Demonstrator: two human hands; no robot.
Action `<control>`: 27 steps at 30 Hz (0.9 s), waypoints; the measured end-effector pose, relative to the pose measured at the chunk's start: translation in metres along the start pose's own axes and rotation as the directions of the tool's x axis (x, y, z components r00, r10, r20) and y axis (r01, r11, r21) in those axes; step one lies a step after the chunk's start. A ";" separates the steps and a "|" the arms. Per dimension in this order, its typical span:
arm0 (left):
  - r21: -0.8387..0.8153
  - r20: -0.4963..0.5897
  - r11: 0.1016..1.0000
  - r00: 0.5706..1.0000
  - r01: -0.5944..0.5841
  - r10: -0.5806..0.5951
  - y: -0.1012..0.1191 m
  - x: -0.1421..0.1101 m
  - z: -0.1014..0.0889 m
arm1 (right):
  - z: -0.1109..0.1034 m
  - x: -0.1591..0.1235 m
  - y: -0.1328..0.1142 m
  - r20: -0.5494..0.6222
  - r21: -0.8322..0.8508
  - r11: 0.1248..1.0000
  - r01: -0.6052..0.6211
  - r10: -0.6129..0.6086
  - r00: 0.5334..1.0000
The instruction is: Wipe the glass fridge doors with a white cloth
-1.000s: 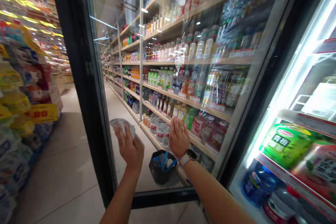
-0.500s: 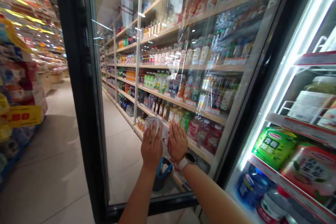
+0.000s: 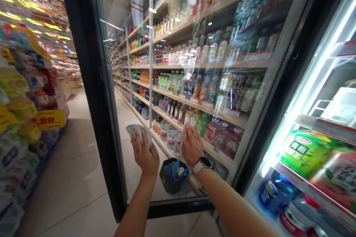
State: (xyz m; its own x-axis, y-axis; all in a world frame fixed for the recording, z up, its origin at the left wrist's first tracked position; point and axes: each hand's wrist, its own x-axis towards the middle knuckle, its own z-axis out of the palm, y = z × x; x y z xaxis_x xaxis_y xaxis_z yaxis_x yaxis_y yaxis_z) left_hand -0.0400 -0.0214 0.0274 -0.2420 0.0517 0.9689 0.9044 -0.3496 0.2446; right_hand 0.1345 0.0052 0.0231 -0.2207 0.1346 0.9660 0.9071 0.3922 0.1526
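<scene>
A pale grey cloth [image 3: 148, 136] lies against the glass of the open cooler door [image 3: 130, 103], toward its lower left. My left hand [image 3: 146, 155] holds the cloth there, its fingers laid over it. To the right, my right hand [image 3: 192, 144] rests on the same pane with fingers stretched out flat and nothing in it. A watch [image 3: 205, 162] is on the right wrist. Parts of the cloth are hidden under my left fingers.
Through the glass I see shelves [image 3: 186, 100] of bottled drinks and a black basket [image 3: 172, 183] with blue handles on the floor. At right is the lit cooler with large bottles [image 3: 302, 153]. Stacked packages [image 3: 20, 133] stand at left beside the tiled aisle [image 3: 75, 159].
My left hand has slid left across the glass with the cloth, away from my right hand. My right hand stays flat on the pane. The view has shifted slightly, and the basket now shows fully.
</scene>
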 end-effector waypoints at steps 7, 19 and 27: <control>-0.080 0.084 0.980 0.979 -0.182 0.188 0.053 -0.016 0.032 | 0.004 0.003 -0.001 -0.057 -0.057 0.998 0.008 -0.011 0.998; 0.056 0.111 0.998 0.994 -0.015 0.009 -0.047 0.013 -0.008 | 0.009 0.004 0.001 -0.026 -0.057 0.998 0.014 -0.016 1.000; -0.125 0.096 0.985 0.990 0.120 -0.108 -0.016 0.014 0.001 | 0.007 0.004 0.003 -0.022 -0.045 0.999 0.016 -0.017 1.000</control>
State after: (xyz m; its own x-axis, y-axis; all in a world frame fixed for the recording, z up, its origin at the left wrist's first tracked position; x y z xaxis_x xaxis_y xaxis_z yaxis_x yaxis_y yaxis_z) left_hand -0.0577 -0.0142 0.0368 -0.3036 0.1785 0.9360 0.8180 -0.4548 0.3520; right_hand 0.1341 0.0136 0.0258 -0.2285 0.1080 0.9675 0.9187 0.3528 0.1775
